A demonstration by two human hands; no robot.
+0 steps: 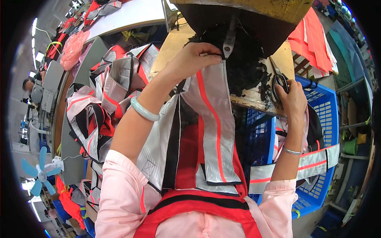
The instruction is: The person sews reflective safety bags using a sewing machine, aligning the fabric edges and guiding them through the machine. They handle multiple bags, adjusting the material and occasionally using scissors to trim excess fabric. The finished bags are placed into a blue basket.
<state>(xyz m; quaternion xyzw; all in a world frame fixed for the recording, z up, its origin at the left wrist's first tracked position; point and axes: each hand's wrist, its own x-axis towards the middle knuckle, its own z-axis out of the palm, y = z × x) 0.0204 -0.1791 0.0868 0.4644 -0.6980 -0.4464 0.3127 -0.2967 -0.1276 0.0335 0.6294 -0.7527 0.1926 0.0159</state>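
Note:
My left hand (194,61) pinches the black-bound top edge of a silver-grey fabric panel (217,131) with a bright red stripe. That edge lies beside the tip of a metal arm (229,45) hanging from a dark machine head. The panel drapes down over my lap and a red-and-black apron (198,202). At the right edge of the worktable, my right hand (293,99) is closed round the black handles of scissors (280,81). Their blades point up and away from me, apart from the panel. Part of the grip is hidden behind the fingers.
Black scraps (248,77) heap under the machine head (254,23). Beside my right forearm stands a blue plastic basket (327,115) with striped pieces in and over it. Silver and red sewn pieces (115,85) pile up on the left. A blue fan (41,173) stands further left.

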